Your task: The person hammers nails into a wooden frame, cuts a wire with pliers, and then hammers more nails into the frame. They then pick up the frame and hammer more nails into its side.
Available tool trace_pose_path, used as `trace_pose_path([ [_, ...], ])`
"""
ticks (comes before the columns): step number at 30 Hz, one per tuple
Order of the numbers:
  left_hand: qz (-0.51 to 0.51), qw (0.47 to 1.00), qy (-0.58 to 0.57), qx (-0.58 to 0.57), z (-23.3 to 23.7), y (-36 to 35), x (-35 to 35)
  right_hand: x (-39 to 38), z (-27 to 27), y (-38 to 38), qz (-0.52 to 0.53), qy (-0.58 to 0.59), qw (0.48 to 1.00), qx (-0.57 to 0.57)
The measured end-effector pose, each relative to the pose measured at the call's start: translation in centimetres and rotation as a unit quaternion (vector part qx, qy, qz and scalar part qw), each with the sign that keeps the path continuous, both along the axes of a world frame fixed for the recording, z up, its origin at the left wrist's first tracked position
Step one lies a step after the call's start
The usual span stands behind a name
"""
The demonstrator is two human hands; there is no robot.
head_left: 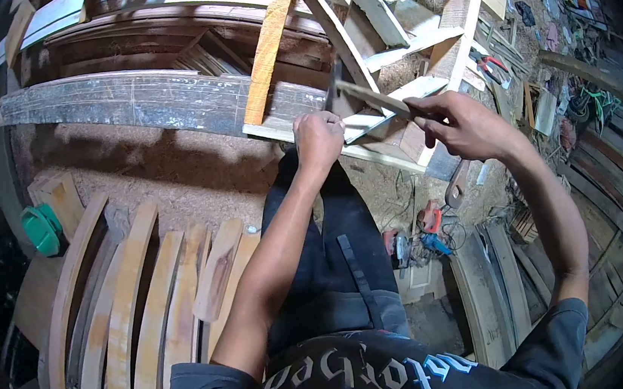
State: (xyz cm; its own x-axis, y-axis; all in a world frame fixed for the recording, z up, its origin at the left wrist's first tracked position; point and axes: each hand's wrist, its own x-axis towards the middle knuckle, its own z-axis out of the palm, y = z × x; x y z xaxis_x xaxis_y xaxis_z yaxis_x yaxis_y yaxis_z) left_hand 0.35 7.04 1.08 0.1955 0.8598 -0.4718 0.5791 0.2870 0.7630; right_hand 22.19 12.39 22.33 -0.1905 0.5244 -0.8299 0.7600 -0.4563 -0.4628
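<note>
My right hand (464, 125) is wrapped round the wooden handle of a hammer (373, 97). The hammer's dark head is up beside the fingers of my left hand (318, 139). Those left fingers are pinched together at the near edge of a slatted wooden frame (469, 22); whatever they hold, if anything, is hidden. Several slats cross between the frame's long sides. Near my left hand, a yellowish plank (267, 55) rises from the frame's left corner.
A long, worn curved beam (135, 103) runs behind on the left. Several curved boards (131, 320) stand at lower left near a green container (42, 229). Red-handled pliers (491, 63) lie on the right. Red and blue power tools (430, 221) sit on the sawdust-covered floor.
</note>
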Motion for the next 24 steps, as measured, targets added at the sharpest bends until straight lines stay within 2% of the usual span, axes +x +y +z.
trace_pose_path([
  [5,-0.002,0.999,0.006,0.044,0.0,-0.2,0.0,0.4,-0.6,0.0,0.026,-0.022,0.999,-0.011],
  [6,-0.008,0.997,0.013,0.071,0.1,-0.2,0.0,0.9,-1.0,-0.2,0.051,0.006,0.999,-0.011],
  [8,-0.002,0.999,0.003,0.048,-0.2,-0.2,0.0,0.7,-0.7,0.1,0.075,0.032,0.997,-0.010],
  [10,0.003,1.000,-0.008,0.022,-0.3,-0.3,0.0,-0.4,0.6,0.9,-0.007,-0.009,1.000,-0.002],
  [12,0.000,1.000,-0.004,0.019,-0.2,-0.3,0.0,0.0,-0.4,0.5,0.002,-0.021,1.000,0.019],
  [14,0.001,1.000,-0.007,0.021,-0.1,-0.3,-0.1,0.6,-1.1,0.3,0.097,-0.006,0.995,-0.038],
  [15,0.000,1.000,-0.011,0.024,-0.1,-0.3,-0.1,0.7,-1.3,-0.1,0.051,0.004,0.999,-0.004],
  [18,-0.013,0.999,0.004,0.035,0.1,-0.4,-0.1,0.2,-0.6,0.4,0.005,-0.034,0.999,0.022],
  [20,-0.016,0.999,0.004,0.039,0.3,-0.4,-0.2,0.0,-0.5,0.0,0.011,-0.041,0.999,0.024],
  [22,-0.021,0.999,0.002,0.047,0.3,-0.2,-0.1,0.6,-1.3,-0.8,0.069,0.010,0.997,0.036],
  [24,-0.020,0.998,0.004,0.052,0.1,-0.4,-0.1,0.6,-1.4,-0.7,0.050,-0.010,0.999,0.008],
])
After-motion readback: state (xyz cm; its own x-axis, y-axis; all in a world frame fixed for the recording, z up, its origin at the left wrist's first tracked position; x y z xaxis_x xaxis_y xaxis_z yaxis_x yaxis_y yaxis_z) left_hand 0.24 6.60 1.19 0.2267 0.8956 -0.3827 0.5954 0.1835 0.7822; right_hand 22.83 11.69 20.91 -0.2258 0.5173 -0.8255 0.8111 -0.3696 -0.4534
